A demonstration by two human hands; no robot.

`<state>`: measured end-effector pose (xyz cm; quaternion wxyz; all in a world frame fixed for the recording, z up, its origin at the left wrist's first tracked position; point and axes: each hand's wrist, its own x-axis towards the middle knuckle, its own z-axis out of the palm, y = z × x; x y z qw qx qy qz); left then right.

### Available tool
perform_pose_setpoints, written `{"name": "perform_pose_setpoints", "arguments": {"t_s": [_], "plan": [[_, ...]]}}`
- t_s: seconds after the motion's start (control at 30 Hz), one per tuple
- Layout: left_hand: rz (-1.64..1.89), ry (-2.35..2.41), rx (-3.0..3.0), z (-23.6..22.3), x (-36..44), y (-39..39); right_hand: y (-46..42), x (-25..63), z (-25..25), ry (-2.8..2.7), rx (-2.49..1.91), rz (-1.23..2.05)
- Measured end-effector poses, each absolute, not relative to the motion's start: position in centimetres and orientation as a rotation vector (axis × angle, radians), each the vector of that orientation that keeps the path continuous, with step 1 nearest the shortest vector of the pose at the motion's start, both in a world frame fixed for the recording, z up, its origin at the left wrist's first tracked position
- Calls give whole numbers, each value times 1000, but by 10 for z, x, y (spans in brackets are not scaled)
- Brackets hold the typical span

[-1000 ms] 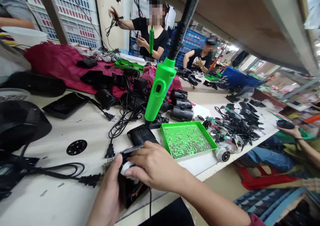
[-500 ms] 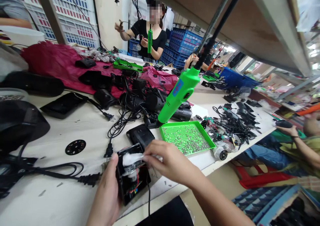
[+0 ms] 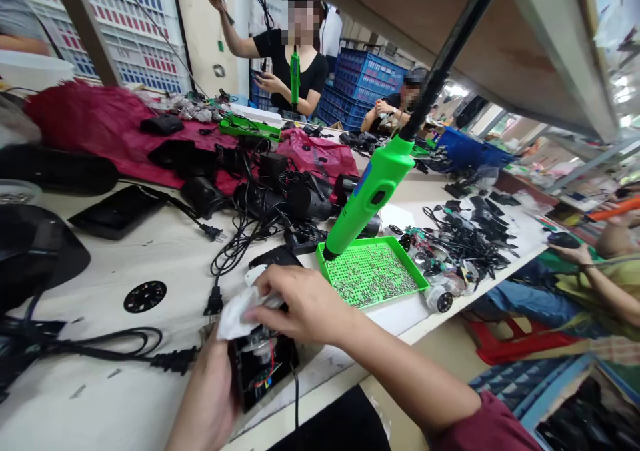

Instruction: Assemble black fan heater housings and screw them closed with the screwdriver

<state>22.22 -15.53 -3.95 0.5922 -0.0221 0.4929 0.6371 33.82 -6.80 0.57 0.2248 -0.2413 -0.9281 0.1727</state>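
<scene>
1. The open black casing [image 3: 263, 371] lay at the near edge of the white table [image 3: 85, 378], just left of and nearer the person than the green tray of screws [image 3: 370, 274]. It sat under the hands, with red wires and a pale part showing inside it.

2. The left arm came up from the bottom of the view, with the left hand [image 3: 207, 391] low against the casing's left side. The right arm reached across from the lower right in a maroon sleeve [image 3: 483, 428], and the right hand [image 3: 305, 304] was held palm-down above the casing.

3. The left hand was curled around the side of the casing and had hold of it, though its fingers were mostly hidden. The right hand's fingers [image 3: 270, 298] were closed loosely over a bunched white cloth [image 3: 240, 318], pressing it to the top of the casing.

4. A green electric screwdriver [image 3: 373, 198] hung from a black cord just above the tray, its tip close to the tray's near corner and not in either hand. A black plug [image 3: 214, 301] lay left of the tray, beside the casing, and a black perforated disc [image 3: 144, 296] lay farther left. Across the table, a person in a black shirt [image 3: 295, 54] had both hands raised.
</scene>
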Motion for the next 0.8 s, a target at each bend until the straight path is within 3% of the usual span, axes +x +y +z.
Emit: {"name": "perform_pose_setpoints", "arguments": {"t_s": [0.13, 0.4, 0.6, 0.8], "plan": [[1452, 1187, -70, -34, 224, -155, -68, 342, 8, -2531, -659, 636], [1460, 1153, -34, -32, 225, -153, -64, 344, 12, -2780, -614, 452], [1494, 1061, 37, -43, 225, -157, -76, 356, 41, -2491, -604, 538], [1664, 1104, 86, -48, 225, -159, -80, 272, 70, -2679, -391, 805]]}}
